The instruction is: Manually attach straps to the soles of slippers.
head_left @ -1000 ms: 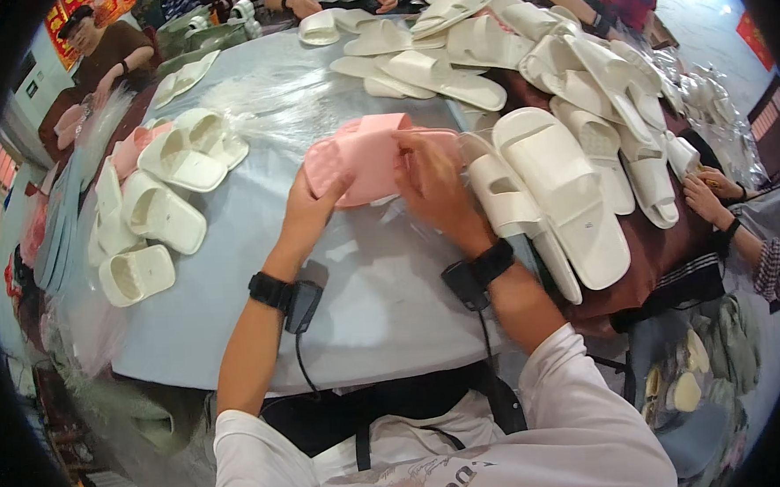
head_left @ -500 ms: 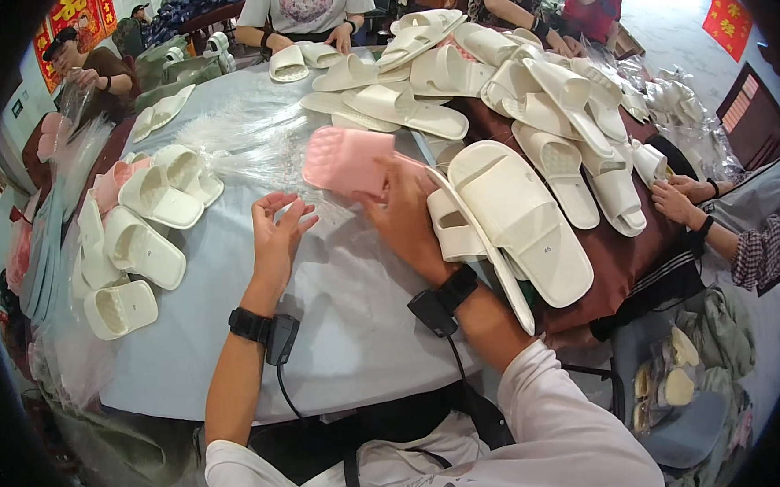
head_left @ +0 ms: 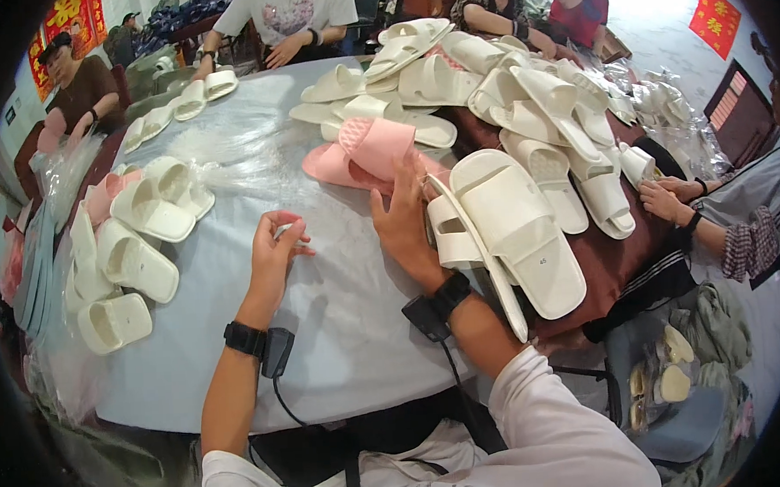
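Note:
My right hand (head_left: 402,225) is at a pair of pink slippers near the middle of the table. Its fingers curl at the end of the upper pink slipper (head_left: 377,140), which lies tilted across the lower pink slipper (head_left: 326,165); part of the grip is hidden. Beside that hand, a large white slipper (head_left: 517,228) leans with its mate (head_left: 479,256) on edge, close to my right forearm. My left hand (head_left: 274,250) hovers over the grey table cover (head_left: 342,334), holding nothing, its fingers loosely bent and apart.
A heap of white slippers (head_left: 434,82) covers the far right side. At the left stand several white slippers (head_left: 135,257) with a pink one (head_left: 105,197) behind. Clear plastic bags (head_left: 245,167) lie mid-table. Other people work around the table; one's hands (head_left: 665,198) handle a white slipper at right.
The upper pink slipper has shifted right with my right hand, uncovering the lower one. Across the table, a person has moved a white pair to the far left and let go with one hand.

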Action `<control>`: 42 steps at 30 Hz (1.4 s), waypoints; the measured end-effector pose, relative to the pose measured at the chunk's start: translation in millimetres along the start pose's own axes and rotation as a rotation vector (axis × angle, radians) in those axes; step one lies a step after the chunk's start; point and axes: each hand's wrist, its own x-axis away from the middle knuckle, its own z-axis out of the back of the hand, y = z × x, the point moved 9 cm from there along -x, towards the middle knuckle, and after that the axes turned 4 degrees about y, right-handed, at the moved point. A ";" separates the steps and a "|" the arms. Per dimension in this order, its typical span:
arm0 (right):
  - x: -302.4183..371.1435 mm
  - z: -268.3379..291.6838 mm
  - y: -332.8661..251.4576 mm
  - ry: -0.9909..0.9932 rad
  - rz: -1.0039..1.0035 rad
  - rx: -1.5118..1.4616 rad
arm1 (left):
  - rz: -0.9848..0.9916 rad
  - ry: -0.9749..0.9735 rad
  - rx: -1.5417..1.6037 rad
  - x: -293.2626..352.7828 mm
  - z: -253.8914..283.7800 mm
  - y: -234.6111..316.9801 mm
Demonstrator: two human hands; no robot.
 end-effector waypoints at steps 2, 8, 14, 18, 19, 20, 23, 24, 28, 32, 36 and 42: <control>1.9 -4.6 -7.6 -0.006 0.001 0.088 | -0.001 0.015 0.003 -2.0 3.4 -1.5; 0.9 -7.3 2.4 -0.117 -0.059 0.044 | -0.005 0.019 0.045 -4.4 1.4 -4.3; 7.1 -15.5 -2.7 -0.114 -0.234 -0.329 | 0.005 -0.022 0.038 -4.2 5.2 -6.8; 7.8 -7.7 -22.7 -0.138 0.017 -0.404 | -0.060 -0.113 0.085 -0.7 -13.0 4.4; 12.6 -9.1 -47.0 -0.224 0.202 -0.429 | -0.060 -0.115 0.083 1.5 -10.0 1.4; 22.9 -10.0 -72.1 -0.312 0.386 -0.454 | -0.086 -0.130 0.163 5.7 -4.3 -0.7; 32.6 -10.9 -92.6 -0.491 0.379 -0.427 | -0.102 -0.127 0.309 8.7 1.0 1.1; 38.5 -16.2 -96.0 -0.612 0.378 -0.473 | -0.098 -0.101 0.369 9.9 2.4 2.9; 29.3 -6.2 -86.2 -0.503 0.269 -0.669 | -0.052 0.093 0.366 -0.6 9.8 12.1; 22.2 -15.9 -61.4 -0.394 0.229 -0.485 | 0.003 0.124 0.403 -4.9 25.5 7.6; 7.8 -8.5 -31.9 -0.064 0.190 -0.147 | 0.027 0.117 0.431 -2.5 17.7 12.3; 18.6 -27.5 29.8 -0.171 -0.010 0.285 | 0.034 0.080 0.394 -3.0 15.8 16.5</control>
